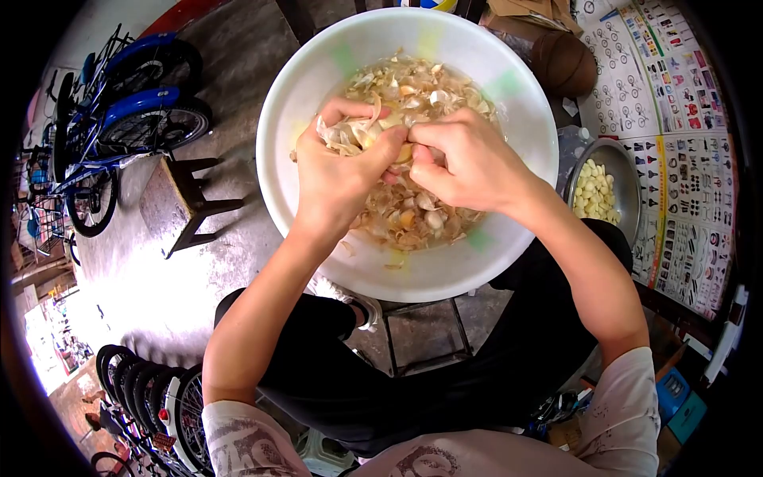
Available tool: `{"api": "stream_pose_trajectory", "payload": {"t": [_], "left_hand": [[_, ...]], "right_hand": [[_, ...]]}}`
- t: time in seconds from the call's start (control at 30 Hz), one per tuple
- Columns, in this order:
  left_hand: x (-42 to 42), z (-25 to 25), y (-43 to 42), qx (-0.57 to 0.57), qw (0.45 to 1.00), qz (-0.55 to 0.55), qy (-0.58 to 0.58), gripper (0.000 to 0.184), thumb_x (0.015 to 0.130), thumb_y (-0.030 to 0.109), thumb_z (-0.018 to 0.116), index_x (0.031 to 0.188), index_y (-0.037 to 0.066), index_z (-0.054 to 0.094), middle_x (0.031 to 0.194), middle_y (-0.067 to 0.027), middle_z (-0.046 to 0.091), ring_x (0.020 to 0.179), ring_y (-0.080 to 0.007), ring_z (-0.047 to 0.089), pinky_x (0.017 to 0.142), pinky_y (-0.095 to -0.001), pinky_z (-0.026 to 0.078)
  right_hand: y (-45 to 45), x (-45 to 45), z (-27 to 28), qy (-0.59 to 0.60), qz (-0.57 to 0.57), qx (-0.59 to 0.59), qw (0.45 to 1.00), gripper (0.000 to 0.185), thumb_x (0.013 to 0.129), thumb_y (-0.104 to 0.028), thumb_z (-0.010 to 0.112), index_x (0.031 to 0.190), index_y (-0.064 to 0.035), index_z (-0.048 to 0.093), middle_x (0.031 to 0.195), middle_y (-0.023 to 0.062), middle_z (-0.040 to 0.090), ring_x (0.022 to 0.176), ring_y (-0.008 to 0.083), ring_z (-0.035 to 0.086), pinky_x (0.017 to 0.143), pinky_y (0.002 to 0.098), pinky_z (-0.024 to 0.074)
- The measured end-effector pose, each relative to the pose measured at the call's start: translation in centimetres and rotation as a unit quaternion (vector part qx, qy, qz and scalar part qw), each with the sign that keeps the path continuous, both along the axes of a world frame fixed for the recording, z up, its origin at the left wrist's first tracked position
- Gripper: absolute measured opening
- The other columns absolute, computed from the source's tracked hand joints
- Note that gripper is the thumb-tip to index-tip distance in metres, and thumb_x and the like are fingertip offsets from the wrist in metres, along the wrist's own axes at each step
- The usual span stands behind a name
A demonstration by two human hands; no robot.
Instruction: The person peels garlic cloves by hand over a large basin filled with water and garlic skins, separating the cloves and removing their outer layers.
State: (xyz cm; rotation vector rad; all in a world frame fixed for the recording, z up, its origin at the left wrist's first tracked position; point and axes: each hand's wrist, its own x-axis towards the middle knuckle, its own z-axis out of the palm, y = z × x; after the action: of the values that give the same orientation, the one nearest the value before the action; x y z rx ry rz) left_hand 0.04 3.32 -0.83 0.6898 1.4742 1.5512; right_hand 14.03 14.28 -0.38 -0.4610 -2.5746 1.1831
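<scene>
Shirt (477, 455) nearest cam; L hand (338, 175) curled round papery garlic (347, 137), R hand (462, 155) pinched on its edge. Best peel gently, low over basin (278, 167).

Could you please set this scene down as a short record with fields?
Left grip: cupped around garlic with loose papery skin
Right grip: meets the left at the fingertips; anything pinched there is hidden
White basin: beneath both, holding soaking garlic skins
Metal bowl: right of the basin, holding peeled cloves
Left side: wooden stool, bicycles
</scene>
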Motion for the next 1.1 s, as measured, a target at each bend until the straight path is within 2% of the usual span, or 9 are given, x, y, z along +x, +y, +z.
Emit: {"api": "stream_pose_trajectory", "payload": {"t": [0.2,0.37,0.43,0.67,0.8,0.87,0.93,1.0,1.1], "left_hand": [[-0.2,-0.1,-0.1,-0.007,1.0,-0.001,-0.001,0.021,0.083,0.0,0.07,0.097,-0.003,0.055,0.093,-0.0137,0.067,0.065,-0.012,0.064,0.052,-0.0234,0.053],[-0.6,-0.2,-0.1,-0.006,1.0,-0.021,-0.017,0.021,0.083,0.0,0.07,0.097,-0.003,0.054,0.08,-0.0109,0.065,0.059,-0.0109,0.059,0.05,-0.024,0.049],[-0.6,-0.3,0.0,-0.011,0.999,-0.024,-0.021,0.021,0.083,0.0,0.07,0.097,-0.003,0.054,0.077,-0.01,0.064,0.058,-0.0107,0.059,0.05,-0.024,0.048],[-0.5,-0.5,0.2,-0.032,0.999,-0.026,-0.008,0.023,0.082,0.0,0.071,0.096,-0.002,0.054,0.073,-0.0083,0.063,0.056,-0.0099,0.058,0.049,-0.0235,0.048],[-0.7,-0.9,0.2,-0.028,0.999,-0.035,0.014,0.023,0.082,0.001,0.071,0.096,-0.002,0.054,0.072,-0.0076,0.062,0.056,-0.0095,0.058,0.049,-0.0233,0.048],[-0.7,-1.0,0.2,-0.045,0.998,-0.044,0.017,0.022,0.082,0.0,0.071,0.097,-0.002,0.054,0.073,-0.0075,0.063,0.058,-0.0097,0.06,0.049,-0.0231,0.049],[-1.1,-1.9,0.3,-0.041,0.998,-0.036,0.017,0.022,0.082,0.0,0.07,0.097,-0.002,0.054,0.076,-0.0088,0.065,0.059,-0.0105,0.062,0.051,-0.0233,0.051],[-0.8,-2.3,-0.4,-0.045,0.999,-0.023,0.016,0.021,0.083,0.0,0.07,0.097,-0.002,0.054,0.08,-0.0101,0.066,0.06,-0.0112,0.063,0.052,-0.0236,0.053],[0.0,-1.6,-0.7,-0.019,1.0,0.003,-0.017,0.02,0.084,-0.002,0.068,0.098,-0.003,0.054,0.097,-0.0153,0.065,0.067,-0.0142,0.066,0.059,-0.0262,0.059]], "right_hand": [[-1.0,-0.3,0.0,0.026,-0.054,-0.056,0.997,0.02,0.076,-0.011,0.06,0.062,0.0029,0.057,0.049,0.0172,0.052,0.043,0.0264,0.054,0.047,0.0371,0.0414],[-1.6,-0.4,-0.2,0.006,-0.103,-0.069,0.992,0.024,0.077,-0.014,0.061,0.061,0.0037,0.06,0.047,0.0186,0.053,0.042,0.0259,0.055,0.047,0.0363,0.0436],[-2.0,-0.3,0.0,-0.052,-0.135,-0.137,0.98,0.026,0.078,-0.017,0.062,0.062,0.003,0.061,0.046,0.0174,0.051,0.042,0.0237,0.054,0.048,0.0363,0.0431],[-2.5,-0.3,-1.4,-0.068,-0.168,-0.155,0.971,0.032,0.08,-0.024,0.058,0.062,0.0014,0.062,0.046,0.0128,0.051,0.044,0.0196,0.053,0.049,0.0374,0.0423],[-2.6,-0.2,-1.7,-0.078,-0.184,-0.26,0.945,0.033,0.082,-0.025,0.055,0.062,0.0005,0.062,0.048,0.0076,0.053,0.044,0.0159,0.051,0.048,0.0363,0.0407],[-2.7,-0.2,-1.8,-0.089,-0.194,-0.288,0.934,0.033,0.082,-0.025,0.054,0.062,0.0001,0.062,0.049,0.0059,0.053,0.044,0.0147,0.05,0.048,0.0356,0.0402],[-2.7,-0.3,-1.8,-0.075,-0.228,-0.422,0.874,0.032,0.084,-0.024,0.053,0.064,-0.0001,0.061,0.053,0.0041,0.054,0.046,0.012,0.048,0.047,0.0334,0.0381],[-2.4,-0.2,-0.9,-0.056,-0.211,-0.431,0.876,0.032,0.085,-0.024,0.052,0.065,-0.0001,0.061,0.053,0.0037,0.054,0.047,0.0112,0.048,0.046,0.032,0.0372],[-1.5,-0.6,-0.5,-0.02,-0.187,-0.389,0.902,0.032,0.087,-0.022,0.05,0.066,-0.0001,0.059,0.054,0.0034,0.053,0.048,0.0098,0.048,0.046,0.0296,0.0357]]}}
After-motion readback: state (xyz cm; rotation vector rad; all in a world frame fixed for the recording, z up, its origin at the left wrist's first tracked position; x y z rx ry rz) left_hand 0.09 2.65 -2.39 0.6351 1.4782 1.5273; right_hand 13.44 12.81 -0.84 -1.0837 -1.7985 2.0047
